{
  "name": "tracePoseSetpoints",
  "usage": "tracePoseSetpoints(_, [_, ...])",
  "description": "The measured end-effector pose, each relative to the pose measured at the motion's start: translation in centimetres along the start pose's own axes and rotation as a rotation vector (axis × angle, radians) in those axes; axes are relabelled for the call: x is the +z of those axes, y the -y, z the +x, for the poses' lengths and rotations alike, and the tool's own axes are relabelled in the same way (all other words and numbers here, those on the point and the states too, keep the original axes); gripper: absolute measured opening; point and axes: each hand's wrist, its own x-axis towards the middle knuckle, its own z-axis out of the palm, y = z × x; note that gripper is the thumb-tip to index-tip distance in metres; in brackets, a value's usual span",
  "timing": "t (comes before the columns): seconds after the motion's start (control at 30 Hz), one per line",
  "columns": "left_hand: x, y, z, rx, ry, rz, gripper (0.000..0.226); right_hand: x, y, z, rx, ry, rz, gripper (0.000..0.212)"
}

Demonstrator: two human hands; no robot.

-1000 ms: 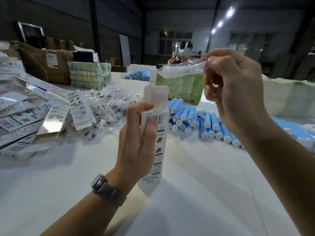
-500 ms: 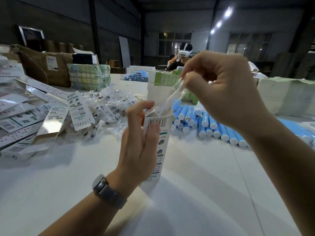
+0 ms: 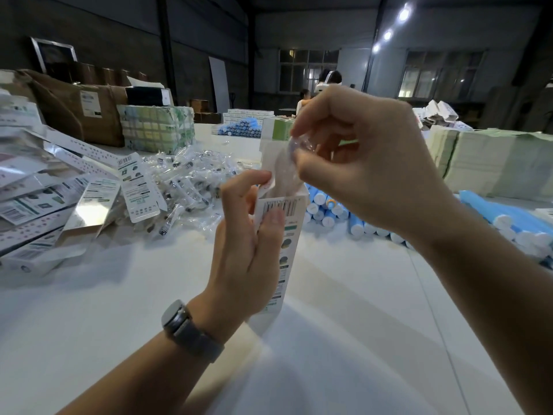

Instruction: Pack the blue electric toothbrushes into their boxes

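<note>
My left hand (image 3: 248, 247) grips a tall white toothbrush box (image 3: 285, 250) upright, its top flap open. Above the opening, my right hand (image 3: 359, 166) pinches a clear plastic packet (image 3: 294, 157) whose lower part sits inside the box; what it holds is too blurred to tell. A pile of blue electric toothbrushes (image 3: 332, 208) lies on the white table (image 3: 344, 339) behind the box, partly hidden by my right wrist. More of these blue toothbrushes (image 3: 520, 226) lie at the right edge.
Flat and folded white boxes (image 3: 45, 199) are heaped at the left, next to clear-bagged small parts (image 3: 191, 181). Cardboard cartons (image 3: 80, 112) and a wrapped bundle (image 3: 155, 127) stand behind. Green-white stacks (image 3: 490, 163) rise at the right. A person works at the far end.
My right hand has come down from head height to the box mouth, pushing the clear packet into the box. My left hand has kept holding the box upright.
</note>
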Motion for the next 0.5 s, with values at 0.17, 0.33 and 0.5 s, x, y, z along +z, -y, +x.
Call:
tracePoseSetpoints(0.17, [-0.1, 0.0, 0.0, -0.019, -0.019, -0.017, 0.023, 0.7, -0.3, -0.5, -0.015, -0.095, 0.013, 0.009])
tracePoseSetpoints(0.33, [0.0, 0.0, 0.1, 0.010, 0.021, 0.002, 0.022, 0.8, -0.4, -0.7, -0.138, 0.044, -0.058, 0.004])
tracePoseSetpoints(0.5, [-0.2, 0.2, 0.1, -0.018, 0.002, -0.029, 0.021, 1.3, -1.0, -0.8, -0.039, 0.168, -0.007, 0.008])
